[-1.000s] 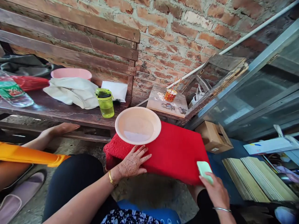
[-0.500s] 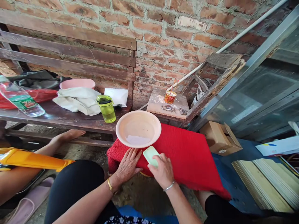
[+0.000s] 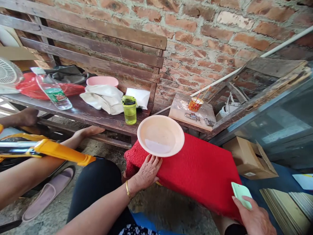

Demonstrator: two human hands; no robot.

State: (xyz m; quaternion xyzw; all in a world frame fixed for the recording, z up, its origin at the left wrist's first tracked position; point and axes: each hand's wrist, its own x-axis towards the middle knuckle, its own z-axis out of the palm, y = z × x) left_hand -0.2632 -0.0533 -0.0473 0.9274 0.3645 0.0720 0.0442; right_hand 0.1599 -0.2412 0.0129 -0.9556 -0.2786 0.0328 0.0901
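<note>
A pale pink basin (image 3: 160,122) with clear water in its bottom stands at the back left of a red cloth (image 3: 205,176) spread over a low table. My left hand (image 3: 148,171) lies with fingers stretched out on the cloth's near edge. Its fingertips are at the basin's front rim; whether they press on it I cannot tell. Far to the right, my right hand (image 3: 256,217) is closed around a flat mint-green mobile phone (image 3: 241,194), held by the cloth's right end. Part of that hand is cut off by the frame's lower edge.
On the wooden bench (image 3: 97,119) are a green drinking bottle (image 3: 129,112), white cloth (image 3: 104,98), a pink tub (image 3: 102,81) and a water bottle (image 3: 55,91). A small stand (image 3: 174,111) holds padlocks and a cup. A cardboard box (image 3: 244,160) sits right. Another person's leg (image 3: 44,169) is left.
My right hand has carried the mint-green phone away from the basin, far to the right. My left hand has stayed by the basin. The view has shifted, so the scene sits differently.
</note>
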